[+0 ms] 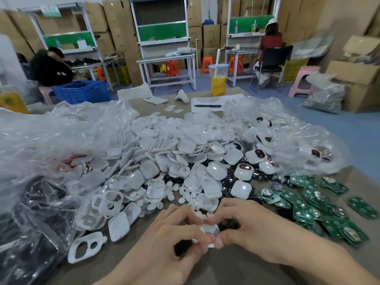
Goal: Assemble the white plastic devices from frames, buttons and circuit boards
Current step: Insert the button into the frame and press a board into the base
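Now, both your hands are closed round one small white part, just in front of the pile. Your left hand pinches its near edge with thumb and curled fingers. Your right hand pinches its right edge, thumb tip on the rim. I cannot tell what kind of part it is, because your fingers hide most of it. It looks light, stiff and glossy, so it is probably slippery, and thin enough to crack if squeezed flat. Hold it by the rims, not across the middle. Loose buttons lie at the pile's near edge, tiny and easy to flick away. Boards lie right of the pile; take those by their edges. A frame lies on the counter at the pile's near left.
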### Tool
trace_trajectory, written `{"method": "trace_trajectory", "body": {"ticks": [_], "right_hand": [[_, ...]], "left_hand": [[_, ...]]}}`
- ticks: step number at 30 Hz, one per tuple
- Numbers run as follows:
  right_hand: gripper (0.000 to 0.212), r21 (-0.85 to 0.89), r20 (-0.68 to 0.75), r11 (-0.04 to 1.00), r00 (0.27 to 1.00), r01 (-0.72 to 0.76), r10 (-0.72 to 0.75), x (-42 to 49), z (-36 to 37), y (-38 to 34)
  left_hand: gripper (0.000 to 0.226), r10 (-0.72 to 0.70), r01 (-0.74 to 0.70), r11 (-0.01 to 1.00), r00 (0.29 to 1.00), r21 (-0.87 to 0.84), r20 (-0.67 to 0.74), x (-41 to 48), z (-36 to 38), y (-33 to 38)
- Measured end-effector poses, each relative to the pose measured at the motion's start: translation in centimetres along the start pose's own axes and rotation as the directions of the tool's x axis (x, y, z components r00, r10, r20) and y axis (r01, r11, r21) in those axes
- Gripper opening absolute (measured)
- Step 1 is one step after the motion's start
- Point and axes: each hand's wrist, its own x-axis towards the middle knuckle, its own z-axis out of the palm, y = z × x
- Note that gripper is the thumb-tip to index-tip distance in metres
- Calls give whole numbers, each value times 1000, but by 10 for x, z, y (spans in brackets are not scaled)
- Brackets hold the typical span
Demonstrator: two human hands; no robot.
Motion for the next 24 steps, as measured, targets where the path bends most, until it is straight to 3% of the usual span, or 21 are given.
{"method": "trace_trajectory", "body": {"ticks": [8,11,15,21,24], "right_hand": [[22,29,28,998,998,-60,59,6,1,-4],[24,26,27,999,999,-48,47,6,2,-5],[25,-36,20,999,999,-39,39,6,1,-6],[21,-83,33,996,998,-42,45,3,4,-9],[20,-127,55,991,997,-46,53,3,4,-16]], "left_hand": [[14,-43,42,998,998,-39,-43,2,3,5],[2,-103,101,992,995,-75,-16,2,4,6],[17,-169,163,976,985,-147,-25,4,6,10],[24,-186,182,978,982,-100,-37,3,9,16],[24,-157,158,987,986,30,-49,-7,7,18]]}}
